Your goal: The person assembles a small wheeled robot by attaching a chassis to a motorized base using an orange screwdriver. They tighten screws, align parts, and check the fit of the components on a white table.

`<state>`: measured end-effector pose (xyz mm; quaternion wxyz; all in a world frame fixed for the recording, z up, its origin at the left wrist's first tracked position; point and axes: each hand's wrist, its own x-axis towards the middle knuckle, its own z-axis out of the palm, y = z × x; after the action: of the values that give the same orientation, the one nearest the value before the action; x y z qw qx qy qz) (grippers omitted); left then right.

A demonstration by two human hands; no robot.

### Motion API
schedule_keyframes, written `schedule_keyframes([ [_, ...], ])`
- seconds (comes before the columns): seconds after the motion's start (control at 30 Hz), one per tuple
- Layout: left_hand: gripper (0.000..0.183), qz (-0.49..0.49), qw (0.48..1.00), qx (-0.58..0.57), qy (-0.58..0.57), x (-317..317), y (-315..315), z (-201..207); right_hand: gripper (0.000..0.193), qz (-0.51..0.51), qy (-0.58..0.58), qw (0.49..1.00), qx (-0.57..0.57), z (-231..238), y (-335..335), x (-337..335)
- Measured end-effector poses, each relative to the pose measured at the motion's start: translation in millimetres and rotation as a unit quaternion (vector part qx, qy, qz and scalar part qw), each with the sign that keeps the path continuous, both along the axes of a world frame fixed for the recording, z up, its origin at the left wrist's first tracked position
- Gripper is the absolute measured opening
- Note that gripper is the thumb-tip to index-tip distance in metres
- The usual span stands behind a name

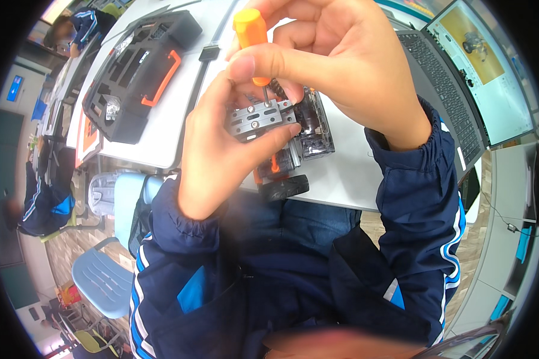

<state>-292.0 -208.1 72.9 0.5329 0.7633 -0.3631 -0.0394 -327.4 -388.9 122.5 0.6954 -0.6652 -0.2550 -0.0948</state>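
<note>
My right hand [335, 60] grips a screwdriver [251, 33] with an orange handle and yellow cap, held upright. Its thin shaft reaches down to a screw on a grey slotted metal bracket [260, 122]. Around that bracket my left hand [212, 140] is closed, the thumb pressed along its near edge. The bracket is over a small model vehicle with orange parts and a black wheel [284, 187] at the table's edge. A clear plastic parts box [317, 131] sits just right of the bracket. My fingers hide part of the vehicle.
An open laptop [443, 90] stands to the right on the white table [341, 179]. At the left lies a black case [138, 78] with an orange handle. A light blue chair [105, 278] is at lower left. Other people [48, 200] sit farther left.
</note>
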Motion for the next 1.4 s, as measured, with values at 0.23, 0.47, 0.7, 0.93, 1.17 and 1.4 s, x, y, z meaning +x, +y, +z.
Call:
schedule_keyframes([
  [0.23,0.057,-0.015,1.000,0.004,0.003,3,2,2,0.026,-0.050,-0.048,0.997,-0.024,-1,9,-5],
  [0.47,0.048,0.005,1.000,-0.007,0.025,5,2,1,0.027,-0.026,-0.100,0.994,-0.022,-5,12,-5],
  [0.7,0.051,0.034,0.998,0.053,0.008,6,4,3,0.023,-0.001,-0.110,0.994,-0.022,-7,11,0],
  [0.93,0.050,0.006,0.999,0.002,0.038,4,0,4,0.019,-0.008,-0.148,0.988,-0.036,-15,7,2],
  [1.17,0.053,-0.022,0.997,-0.020,0.066,1,-3,8,0.019,-0.117,-0.038,0.984,-0.127,7,-3,-13],
  [1.4,0.054,-0.064,0.993,-0.022,0.093,8,7,10,0.027,-0.272,0.010,0.914,-0.300,-3,-22,-28],
])
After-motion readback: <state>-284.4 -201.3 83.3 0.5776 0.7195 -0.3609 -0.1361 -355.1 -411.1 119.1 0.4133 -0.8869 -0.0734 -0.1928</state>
